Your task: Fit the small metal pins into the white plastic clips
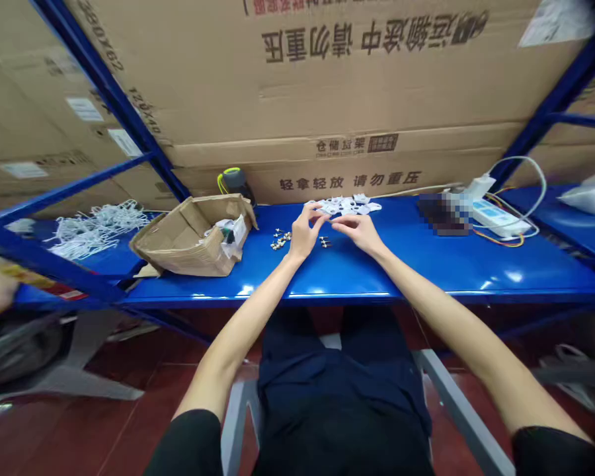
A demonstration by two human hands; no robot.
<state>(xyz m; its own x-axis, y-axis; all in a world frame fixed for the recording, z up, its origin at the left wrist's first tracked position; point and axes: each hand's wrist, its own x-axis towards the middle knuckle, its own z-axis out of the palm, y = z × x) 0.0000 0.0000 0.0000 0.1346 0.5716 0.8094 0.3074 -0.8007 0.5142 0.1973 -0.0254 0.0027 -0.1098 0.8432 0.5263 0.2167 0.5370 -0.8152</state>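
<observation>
My left hand and my right hand meet over the blue shelf surface, fingertips pinched together on a small white part between them. Just behind the hands lies a pile of white plastic parts. Several small metal screws are scattered left of my left hand, and a few more lie between the hands.
An open cardboard box with white items stands at the left, a bundle of white cords beyond it. A white power strip with cables lies at the right. Large cartons fill the back. A dark round device sits behind the box.
</observation>
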